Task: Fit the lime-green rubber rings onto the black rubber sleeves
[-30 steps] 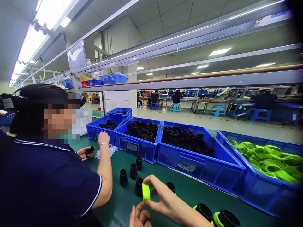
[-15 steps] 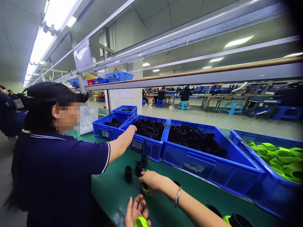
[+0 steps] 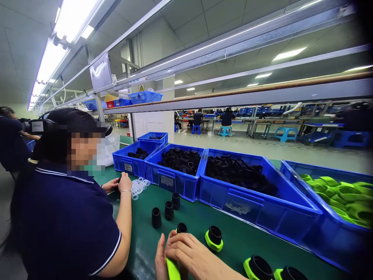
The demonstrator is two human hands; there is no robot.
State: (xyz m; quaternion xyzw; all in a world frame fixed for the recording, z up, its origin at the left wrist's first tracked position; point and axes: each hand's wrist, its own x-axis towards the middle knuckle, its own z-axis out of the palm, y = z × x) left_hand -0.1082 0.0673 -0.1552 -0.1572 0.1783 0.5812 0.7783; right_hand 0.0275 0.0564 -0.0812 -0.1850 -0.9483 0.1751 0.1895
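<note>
Now both our hands sit together at the bottom edge of the view. Our left hand (image 3: 161, 261) and right hand (image 3: 186, 252) are clasped round a lime green ring (image 3: 172, 269), only a strip of it showing between the fingers. Half a second ago our right hand was stretched out to a black cup on the tabletop (image 3: 145, 241); it has come back, so we read this as the two parts being brought together in front of us — a judgement only.

A black cup (image 3: 182, 228) stands just beyond our fingers, and a finished-looking piece, black cup in green ring (image 3: 214, 238), stands just to its right. Two more such pieces (image 3: 258, 268) sit at the lower right edge. Three bare black cups (image 3: 164, 209) stand further back.

The co-worker's hand (image 3: 125, 182) has pulled back from the blue bin of black parts (image 3: 175, 179) and now rests near a heap of white rings (image 3: 139, 186).

Writing — a yellow warning triangle sign (image 3: 141, 88) on the pillar, and small labels on the bin fronts (image 3: 166, 181), too small to read. No brand visible.
</note>
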